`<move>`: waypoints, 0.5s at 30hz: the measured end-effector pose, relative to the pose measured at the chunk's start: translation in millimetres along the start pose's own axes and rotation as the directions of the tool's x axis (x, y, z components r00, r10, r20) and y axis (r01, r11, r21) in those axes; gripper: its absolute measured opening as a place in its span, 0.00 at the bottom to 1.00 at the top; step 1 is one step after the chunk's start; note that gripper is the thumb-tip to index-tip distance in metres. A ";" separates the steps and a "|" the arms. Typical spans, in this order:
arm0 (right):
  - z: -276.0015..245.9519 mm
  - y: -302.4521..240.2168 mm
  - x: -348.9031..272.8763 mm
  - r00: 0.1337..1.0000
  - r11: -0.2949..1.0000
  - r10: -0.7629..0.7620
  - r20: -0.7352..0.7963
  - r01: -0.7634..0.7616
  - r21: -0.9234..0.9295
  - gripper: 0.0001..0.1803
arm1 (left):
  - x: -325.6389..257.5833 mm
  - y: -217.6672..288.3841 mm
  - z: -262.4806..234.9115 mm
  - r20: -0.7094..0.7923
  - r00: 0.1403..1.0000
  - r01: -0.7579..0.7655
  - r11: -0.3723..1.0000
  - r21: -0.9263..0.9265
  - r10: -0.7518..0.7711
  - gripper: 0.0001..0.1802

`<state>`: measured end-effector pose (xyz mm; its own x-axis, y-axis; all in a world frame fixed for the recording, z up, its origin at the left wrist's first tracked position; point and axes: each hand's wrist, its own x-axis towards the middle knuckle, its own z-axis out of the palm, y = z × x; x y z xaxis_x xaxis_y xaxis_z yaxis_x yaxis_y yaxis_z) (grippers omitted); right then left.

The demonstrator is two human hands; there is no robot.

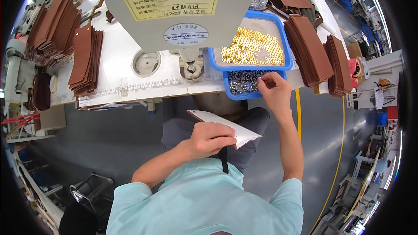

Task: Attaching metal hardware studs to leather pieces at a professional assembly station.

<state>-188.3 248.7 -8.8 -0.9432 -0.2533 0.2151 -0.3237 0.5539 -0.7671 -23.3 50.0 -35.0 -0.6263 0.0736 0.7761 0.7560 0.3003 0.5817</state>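
Note:
My left hand (210, 139) is closed on a leather piece (238, 133), holding it over my lap, white side up with a brown edge showing. My right hand (277, 90) reaches to the right end of a small blue bin (230, 93) of shiny silver metal fittings (244, 82). Its thumb and forefinger are pinched together; whatever lies between them, if anything, is too small to make out. Just behind that bin, a larger blue tray (289, 58) holds gold-coloured metal rings (252, 45), spread mostly over its middle and left.
A pale machine head (150, 28) with labels overhangs the white table (126, 76), its tool (190, 63) low over the surface. Brown leather pieces are stacked at left (85, 61) and right (308, 50). A ruler strip (152, 85) runs along the front edge.

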 end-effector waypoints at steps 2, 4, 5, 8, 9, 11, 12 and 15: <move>-3.9 -4.5 -3.5 0.998 0.998 0.035 0.047 -0.038 0.057 0.05 | -0.9 0.5 0.8 0.000 1.000 0.031 0.999 -0.008 -0.031 0.14; -10.1 -11.9 -9.5 0.993 0.991 0.067 0.095 -0.077 0.111 0.06 | -1.2 0.1 1.8 0.001 0.998 0.061 0.998 -0.015 -0.061 0.14; -15.0 -17.9 -15.7 0.956 0.933 0.135 0.261 -0.212 0.291 0.06 | -1.0 -0.2 2.6 -0.004 0.999 0.054 0.998 -0.012 -0.054 0.14; -22.3 -42.7 -37.3 0.825 0.768 0.156 0.543 -0.447 0.459 0.07 | -2.6 -1.0 1.2 0.003 1.000 0.031 1.000 0.001 -0.031 0.15; -24.7 -49.5 -43.4 0.751 0.706 0.138 0.645 -0.532 0.468 0.07 | -3.3 -0.7 0.9 0.016 1.000 0.013 1.000 0.005 -0.013 0.15; -30.8 -54.4 -48.7 0.672 0.775 0.056 0.739 -0.496 0.392 0.06 | -1.8 0.2 0.6 0.012 1.000 0.011 1.000 0.012 -0.011 0.15; -34.3 -54.2 -50.1 0.614 0.800 0.039 0.788 -0.492 0.344 0.07 | -0.9 0.3 0.6 0.008 1.000 0.007 1.000 0.019 -0.007 0.15; -31.9 -55.6 -54.7 0.586 0.692 0.016 0.810 -0.592 0.414 0.08 | 0.6 -1.0 0.7 -0.002 1.000 -0.030 0.997 0.067 0.030 0.15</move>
<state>-121.1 257.0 41.4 -0.4965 -0.7825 -0.3758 0.3654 0.2043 -0.9081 -24.5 50.4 -35.4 -0.6028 0.0806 0.7938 0.7599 0.3611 0.5405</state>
